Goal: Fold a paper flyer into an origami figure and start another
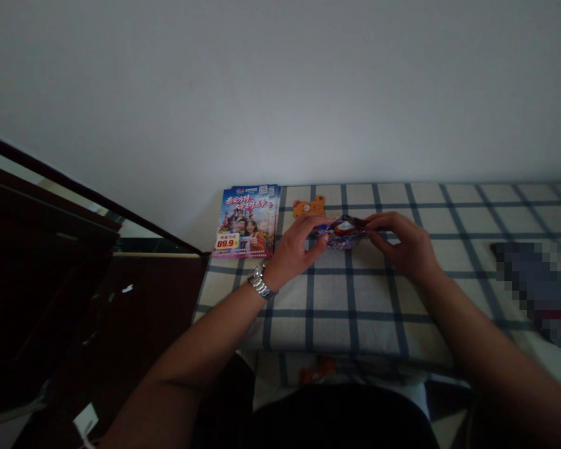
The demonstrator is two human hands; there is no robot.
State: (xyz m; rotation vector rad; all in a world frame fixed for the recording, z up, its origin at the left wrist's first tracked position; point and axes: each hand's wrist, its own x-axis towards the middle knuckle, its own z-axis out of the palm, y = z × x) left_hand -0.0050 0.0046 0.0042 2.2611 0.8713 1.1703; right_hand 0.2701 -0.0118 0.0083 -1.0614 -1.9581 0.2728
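Observation:
A small folded paper flyer (343, 240), printed in blue, red and purple, is held between both hands above the checked tablecloth. At its left end, my left hand (302, 243) pinches it between thumb and fingers; a silver metal watch (262, 280) is on that wrist. My right hand (402, 243) pinches the opposite end. Between the hands the paper bulges apart in the middle, showing a gap. To the left lies a stack of printed flyers (245, 215) marked 89.9, with the top sheet face up.
A checked tablecloth (330, 293) with a printed bear (310, 207) covers the table, which stands against a pale wall (308, 93). A dark pixelated object (533, 280) lies at the right. Dark wooden furniture (37, 262) is on the left.

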